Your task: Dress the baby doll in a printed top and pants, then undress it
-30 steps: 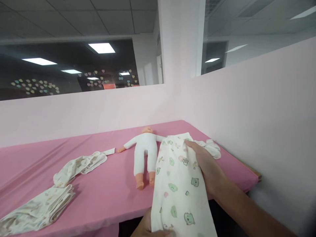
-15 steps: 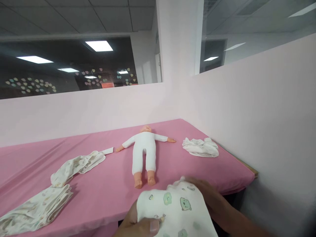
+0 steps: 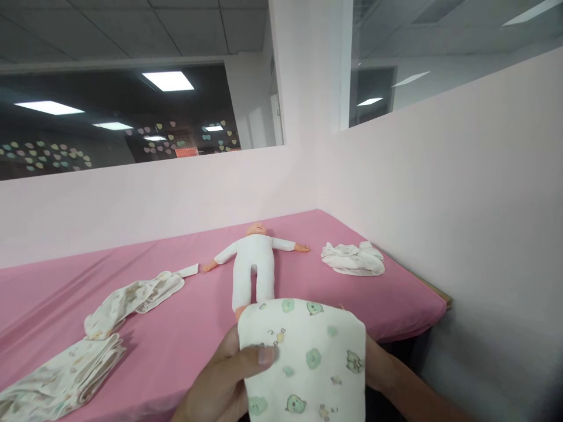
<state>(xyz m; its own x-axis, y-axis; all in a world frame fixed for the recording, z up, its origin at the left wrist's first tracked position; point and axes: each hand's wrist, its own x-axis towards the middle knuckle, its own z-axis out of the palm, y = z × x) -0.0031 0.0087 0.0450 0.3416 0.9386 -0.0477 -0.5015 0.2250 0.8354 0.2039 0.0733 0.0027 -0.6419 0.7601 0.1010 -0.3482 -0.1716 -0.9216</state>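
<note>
A white cloth (image 3: 323,334) printed with green bears is held up in front of me at the bottom centre; its exact kind does not show. My left hand (image 3: 226,375) grips its left side, thumb pressed on the front and fingers behind. At the right edge, my right hand (image 3: 376,363) reaches behind the cloth, which hides most of its fingers. Beyond the cloth a baby doll (image 3: 254,258) in a white bodysuit lies on its back with arms spread. The cloth covers the doll's feet.
A pink-covered table (image 3: 176,334) meets the walls in a corner. On it lie a crumpled white garment (image 3: 354,259) at right, a printed cloth strip (image 3: 134,298) at left, and a folded printed cloth (image 3: 65,375) at near left. Windows (image 3: 132,117) are set above.
The printed cloth has been raised and spread flatter, now covering the doll's feet. My right hand has moved down behind it. The view has shifted slightly right.
</note>
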